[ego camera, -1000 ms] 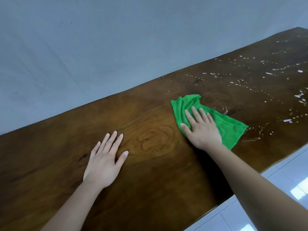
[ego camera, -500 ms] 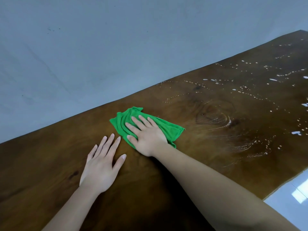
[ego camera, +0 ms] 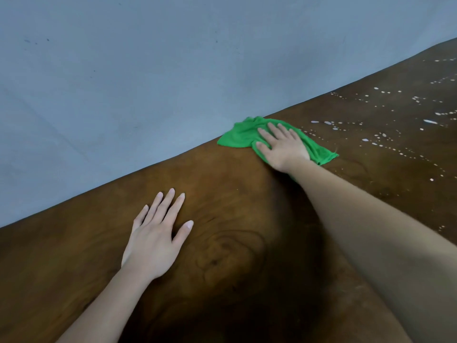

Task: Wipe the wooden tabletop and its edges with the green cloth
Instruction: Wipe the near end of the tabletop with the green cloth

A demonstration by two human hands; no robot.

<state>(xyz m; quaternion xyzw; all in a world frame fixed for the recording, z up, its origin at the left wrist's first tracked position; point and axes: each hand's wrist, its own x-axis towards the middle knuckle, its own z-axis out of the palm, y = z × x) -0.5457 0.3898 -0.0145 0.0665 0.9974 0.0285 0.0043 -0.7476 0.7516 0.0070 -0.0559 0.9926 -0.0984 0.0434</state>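
Head view shows your right hand [ego camera: 284, 144] pressed flat on the green cloth [ego camera: 241, 136], fingers slightly spread, with the cloth at the far edge of the wooden tabletop [ego camera: 235, 189] where it meets the grey wall [ego camera: 148, 82]. Your left hand [ego camera: 158, 233] lies flat on bare wood nearer you, fingers spread, holding nothing. Wood around both hands looks clean; white droplets [ego camera: 371, 129] dot the stretch to your right, so that part and the edges are likely left.
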